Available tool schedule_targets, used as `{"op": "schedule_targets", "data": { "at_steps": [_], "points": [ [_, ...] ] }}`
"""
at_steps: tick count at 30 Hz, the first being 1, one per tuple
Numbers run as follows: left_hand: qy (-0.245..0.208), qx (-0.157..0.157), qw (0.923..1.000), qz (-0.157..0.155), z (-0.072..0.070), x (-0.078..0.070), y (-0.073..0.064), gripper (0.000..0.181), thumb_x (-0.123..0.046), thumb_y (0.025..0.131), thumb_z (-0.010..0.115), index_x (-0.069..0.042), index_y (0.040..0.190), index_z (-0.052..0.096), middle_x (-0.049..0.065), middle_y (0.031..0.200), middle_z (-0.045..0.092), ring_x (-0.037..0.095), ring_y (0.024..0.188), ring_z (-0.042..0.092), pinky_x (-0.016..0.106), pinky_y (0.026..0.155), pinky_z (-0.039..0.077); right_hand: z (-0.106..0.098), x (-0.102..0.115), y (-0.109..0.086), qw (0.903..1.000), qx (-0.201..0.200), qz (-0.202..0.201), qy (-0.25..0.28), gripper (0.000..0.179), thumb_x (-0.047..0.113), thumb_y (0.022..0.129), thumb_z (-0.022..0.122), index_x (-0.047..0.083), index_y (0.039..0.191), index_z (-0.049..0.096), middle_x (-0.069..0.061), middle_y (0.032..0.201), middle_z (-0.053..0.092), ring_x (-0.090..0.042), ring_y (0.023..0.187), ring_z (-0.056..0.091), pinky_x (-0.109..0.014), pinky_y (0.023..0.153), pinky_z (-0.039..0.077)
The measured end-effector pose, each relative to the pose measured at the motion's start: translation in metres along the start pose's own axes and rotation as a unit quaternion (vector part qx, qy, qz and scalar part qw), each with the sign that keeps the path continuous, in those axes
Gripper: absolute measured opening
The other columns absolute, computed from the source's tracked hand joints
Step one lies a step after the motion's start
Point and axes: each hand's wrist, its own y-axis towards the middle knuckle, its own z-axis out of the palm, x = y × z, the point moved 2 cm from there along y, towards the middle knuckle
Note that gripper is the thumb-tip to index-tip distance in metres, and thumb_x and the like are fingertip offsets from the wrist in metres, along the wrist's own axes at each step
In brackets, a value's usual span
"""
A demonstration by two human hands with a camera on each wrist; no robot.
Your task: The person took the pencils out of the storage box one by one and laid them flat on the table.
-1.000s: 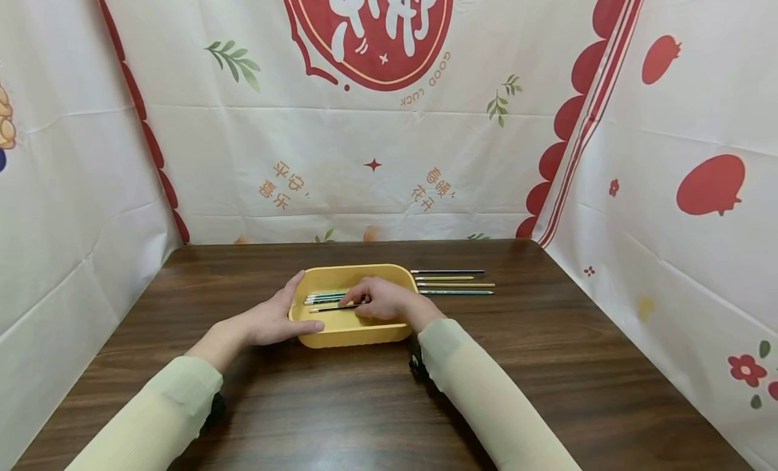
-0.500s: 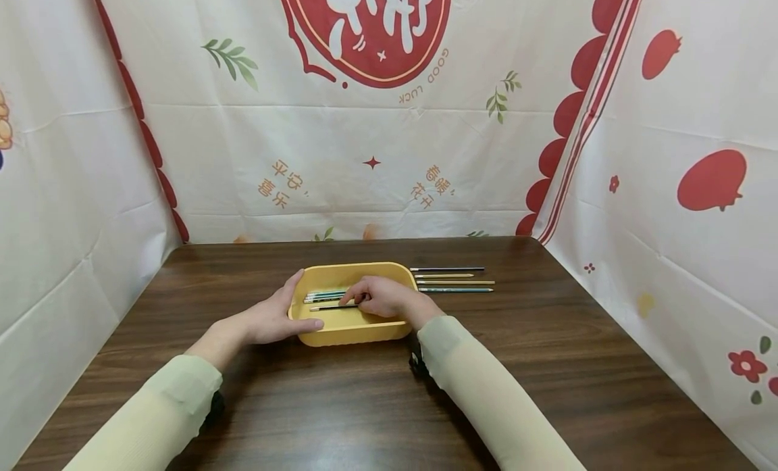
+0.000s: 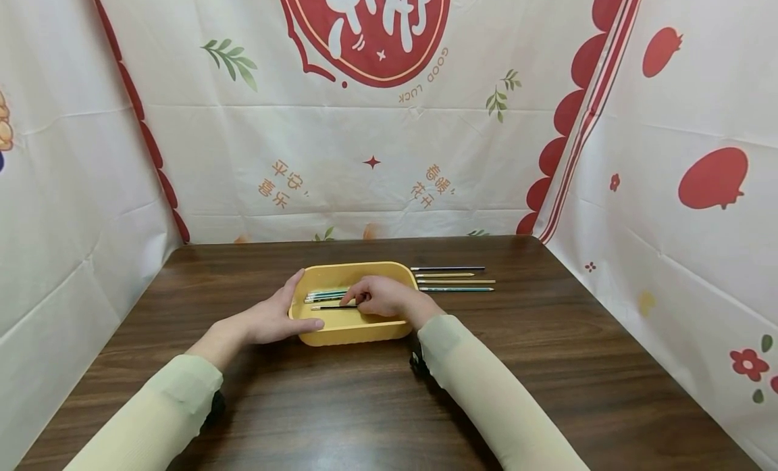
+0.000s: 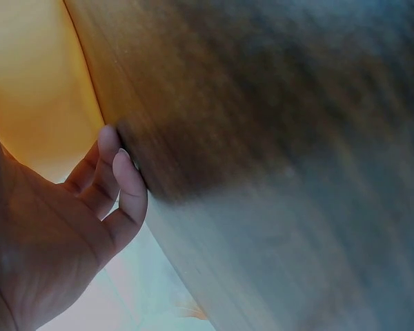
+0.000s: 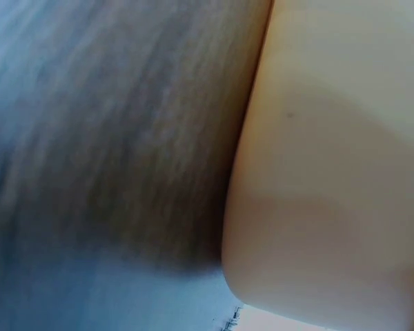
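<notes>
A yellow plastic bin [image 3: 365,334] sits on the dark wood table. My left hand [image 3: 270,317] holds its left end, the thumb lying along the front rim and the fingers round the far side; in the left wrist view, curled fingers [image 4: 127,186] are beside the yellow wall. Inside the bin, my right hand [image 3: 384,297] pinches a black pencil [image 3: 334,307] lying lengthwise near the bottom, and the hand covers its right end. Several green and dark pencils [image 3: 325,295] lie side by side just behind it. In the right wrist view, the bin's outer wall [image 5: 317,158] hides the right hand.
To the right of the bin, several pencils lie roughly parallel on the table [image 3: 340,403]: a dark one [image 3: 452,268], a yellow one [image 3: 450,275], a tan one [image 3: 462,282] and a teal one [image 3: 458,289]. A printed white cloth [image 3: 340,140] encloses the back and sides.
The black pencil has shifted very slightly and lies a little more level. Both hands keep nearly the same place on and in the bin; the head view tilted a little.
</notes>
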Motion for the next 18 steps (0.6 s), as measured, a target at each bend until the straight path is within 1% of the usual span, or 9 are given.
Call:
{"op": "schedule_targets", "data": {
  "at_steps": [6,12,15,18],
  "points": [
    [-0.001,0.0,1.0,-0.001,0.0002,-0.0002,0.0011,0.132,-0.072,0.094,0.074,-0.013,0.176,-0.011,0.03,0.18,0.014,0.048,0.165,0.027,0.069,0.13,0.027,-0.0003,0.0,-0.0012,0.9999,-0.008,0.001,-0.012,0.037,-0.001,0.1,0.067,0.022,0.122,0.085,0.006,0.089,0.064,-0.008,0.08,0.054,-0.024,0.079,0.044],
    [0.0,-0.002,1.0,-0.003,0.0004,0.0005,0.0006,0.132,-0.073,0.094,0.074,-0.014,0.176,-0.01,0.029,0.18,0.014,0.048,0.164,0.028,0.069,0.13,0.027,0.0006,-0.0013,-0.0008,0.9998,-0.016,-0.007,-0.011,0.035,-0.001,0.097,0.07,0.022,0.119,0.084,0.005,0.087,0.063,-0.008,0.078,0.054,-0.023,0.075,0.044],
    [0.001,-0.002,1.0,-0.004,0.0007,0.0007,0.0006,0.132,-0.073,0.094,0.074,-0.014,0.176,-0.01,0.029,0.18,0.015,0.048,0.164,0.028,0.07,0.13,0.027,0.0006,-0.0015,-0.0012,0.9998,-0.019,0.0,-0.004,0.035,-0.001,0.095,0.071,0.022,0.118,0.084,0.004,0.091,0.066,-0.009,0.081,0.056,-0.024,0.077,0.046],
    [0.001,-0.002,1.0,-0.004,0.0006,0.0004,0.0006,0.132,-0.073,0.094,0.073,-0.014,0.176,-0.01,0.028,0.18,0.015,0.048,0.164,0.028,0.07,0.13,0.027,0.0004,-0.0015,-0.002,0.9997,-0.023,0.012,0.0,0.035,-0.001,0.095,0.072,0.022,0.118,0.084,0.002,0.099,0.068,-0.011,0.088,0.057,-0.026,0.081,0.049]
  ]
}}
